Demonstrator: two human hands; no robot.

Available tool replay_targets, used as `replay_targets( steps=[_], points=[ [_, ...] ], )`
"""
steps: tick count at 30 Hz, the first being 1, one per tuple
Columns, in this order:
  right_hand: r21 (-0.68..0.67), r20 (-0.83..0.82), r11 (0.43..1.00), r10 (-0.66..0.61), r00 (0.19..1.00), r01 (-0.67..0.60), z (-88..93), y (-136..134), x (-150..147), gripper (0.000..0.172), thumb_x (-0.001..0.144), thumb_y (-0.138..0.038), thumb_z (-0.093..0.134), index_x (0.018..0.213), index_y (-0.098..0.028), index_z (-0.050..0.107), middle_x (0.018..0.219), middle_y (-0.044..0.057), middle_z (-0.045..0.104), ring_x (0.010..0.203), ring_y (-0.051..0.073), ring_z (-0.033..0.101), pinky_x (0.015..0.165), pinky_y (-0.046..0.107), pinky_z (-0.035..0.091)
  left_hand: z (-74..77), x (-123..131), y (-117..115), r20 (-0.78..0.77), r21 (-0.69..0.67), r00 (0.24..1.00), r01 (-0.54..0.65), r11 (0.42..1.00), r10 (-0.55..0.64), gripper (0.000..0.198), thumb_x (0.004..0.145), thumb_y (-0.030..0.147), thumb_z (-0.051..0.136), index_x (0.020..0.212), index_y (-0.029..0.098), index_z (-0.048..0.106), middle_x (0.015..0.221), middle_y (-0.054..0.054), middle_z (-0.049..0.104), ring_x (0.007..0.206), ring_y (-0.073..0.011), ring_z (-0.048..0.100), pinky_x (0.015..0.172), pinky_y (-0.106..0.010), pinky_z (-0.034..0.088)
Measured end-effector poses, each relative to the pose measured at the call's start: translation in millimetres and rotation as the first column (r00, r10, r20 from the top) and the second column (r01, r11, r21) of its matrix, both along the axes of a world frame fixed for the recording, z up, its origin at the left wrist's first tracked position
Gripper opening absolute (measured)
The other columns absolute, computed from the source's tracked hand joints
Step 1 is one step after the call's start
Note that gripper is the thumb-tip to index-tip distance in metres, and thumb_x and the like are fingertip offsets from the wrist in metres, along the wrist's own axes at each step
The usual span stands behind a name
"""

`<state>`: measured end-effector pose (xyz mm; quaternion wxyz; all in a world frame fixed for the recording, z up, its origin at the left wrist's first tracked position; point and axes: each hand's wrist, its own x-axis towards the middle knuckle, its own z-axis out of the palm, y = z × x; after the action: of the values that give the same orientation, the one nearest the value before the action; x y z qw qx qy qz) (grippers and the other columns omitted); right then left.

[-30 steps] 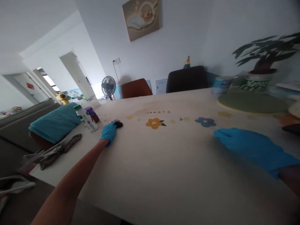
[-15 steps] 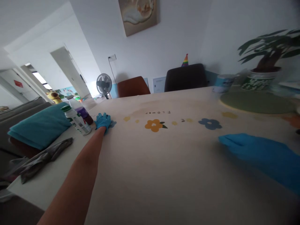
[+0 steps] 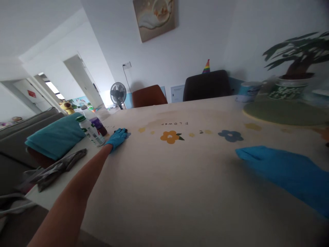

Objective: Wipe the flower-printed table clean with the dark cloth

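Pad, dark, on table beneath our left hand, visible end toward blue flower print; we cannot tell long axis or either hand's grip. Our right hand: well apart.

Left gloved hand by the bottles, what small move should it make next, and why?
I'd probably slide the left hand a little rightward, toward the orange flower print. It lies over a small dark item, too hidden to identify, on the table. The green-capped white bottle stands close on its left, so moving right seems less likely to bump it.
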<state>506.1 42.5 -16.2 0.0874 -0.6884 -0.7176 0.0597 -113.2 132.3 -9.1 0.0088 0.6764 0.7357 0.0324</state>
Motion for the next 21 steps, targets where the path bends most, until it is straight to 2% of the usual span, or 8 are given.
replay_targets(
  steps=[2, 5, 9, 11, 14, 17, 21],
  points=[
    [-0.037, -0.037, 0.999, 0.002, 0.999, -0.003, 10.5, -1, -7, 0.062, 0.096, -0.057, 0.042, 0.135, -0.029, 0.082, 0.151, 0.011, 0.071, 0.135, 0.041, 0.07, 0.119, 0.06, 0.055, -3.2, 7, -21, 0.013, -0.037, 1.0, 0.014, 0.999, -0.014, 0.068, 0.11, 0.041, 0.03, 0.17, 0.011, 0.042, 0.181, -0.019, 0.033, 0.169, -0.0318, 0.029, 0.137, -0.049, 0.025],
    [-0.076, -0.031, 0.997, 0.012, 0.999, -0.014, 24.5, -2, -16, 0.07, 0.096, -0.056, 0.038, 0.141, -0.021, 0.078, 0.155, 0.014, 0.068, 0.14, 0.041, 0.066, 0.122, 0.06, 0.052, -8.8, 23, -64, 0.07, -0.066, 0.994, 0.088, 0.994, -0.083, 0.074, 0.109, 0.047, 0.026, 0.175, 0.013, 0.033, 0.185, -0.015, 0.023, 0.172, -0.0294, 0.022, 0.14, -0.049, 0.018],
    [-0.102, 0.007, 0.994, 0.048, 0.999, -0.047, 32.6, -1, -22, 0.076, 0.096, -0.054, 0.036, 0.148, -0.012, 0.073, 0.158, 0.017, 0.064, 0.145, 0.043, 0.063, 0.126, 0.058, 0.047, -22.9, 51, -140, 0.139, -0.047, 0.972, 0.196, 0.979, -0.188, 0.075, 0.11, 0.06, 0.025, 0.174, 0.023, 0.038, 0.185, -0.01, 0.026, 0.172, -0.0294, 0.02, 0.14, -0.052, 0.016],
    [-0.054, -0.003, 0.997, 0.059, 0.998, -0.059, 31.4, 1, -22, 0.07, 0.096, -0.052, 0.039, 0.141, -0.015, 0.077, 0.154, 0.018, 0.068, 0.14, 0.044, 0.066, 0.122, 0.061, 0.051, -31.6, 63, -180, 0.124, -0.004, 0.966, 0.231, 0.973, -0.229, 0.071, 0.112, 0.059, 0.026, 0.174, 0.026, 0.04, 0.184, -0.007, 0.027, 0.172, -0.0272, 0.022, 0.141, -0.05, 0.016],
    [0.005, -0.02, 0.998, 0.069, 0.997, -0.069, 26.5, 4, -18, 0.062, 0.097, -0.051, 0.042, 0.134, -0.019, 0.08, 0.148, 0.017, 0.073, 0.134, 0.045, 0.071, 0.116, 0.062, 0.056, -37.7, 75, -228, 0.097, 0.025, 0.976, 0.195, 0.981, -0.196, 0.068, 0.113, 0.057, 0.027, 0.173, 0.03, 0.04, 0.184, -0.004, 0.029, 0.171, -0.0264, 0.025, 0.14, -0.049, 0.021],
    [-0.007, -0.025, 0.998, 0.068, 0.997, -0.069, 22.5, 6, -16, 0.067, 0.097, -0.051, 0.041, 0.142, -0.016, 0.076, 0.154, 0.016, 0.069, 0.138, 0.042, 0.068, 0.119, 0.06, 0.054, -28.9, 79, -247, 0.097, -0.026, 0.992, 0.089, 0.996, -0.086, 0.067, 0.112, 0.054, 0.028, 0.174, 0.029, 0.039, 0.184, -0.005, 0.028, 0.171, -0.0276, 0.026, 0.139, -0.052, 0.022],
    [-0.023, -0.033, 0.997, 0.079, 0.996, -0.08, 23.1, 5, -16, 0.069, 0.097, -0.05, 0.039, 0.144, -0.015, 0.075, 0.156, 0.016, 0.067, 0.14, 0.041, 0.067, 0.121, 0.059, 0.052, -5.7, 66, -235, 0.082, -0.109, 0.988, -0.12, 0.987, 0.129, 0.067, 0.112, 0.049, 0.026, 0.176, 0.03, 0.035, 0.186, -0.008, 0.019, 0.172, -0.0327, 0.019, 0.137, -0.066, 0.015]
  ],
)
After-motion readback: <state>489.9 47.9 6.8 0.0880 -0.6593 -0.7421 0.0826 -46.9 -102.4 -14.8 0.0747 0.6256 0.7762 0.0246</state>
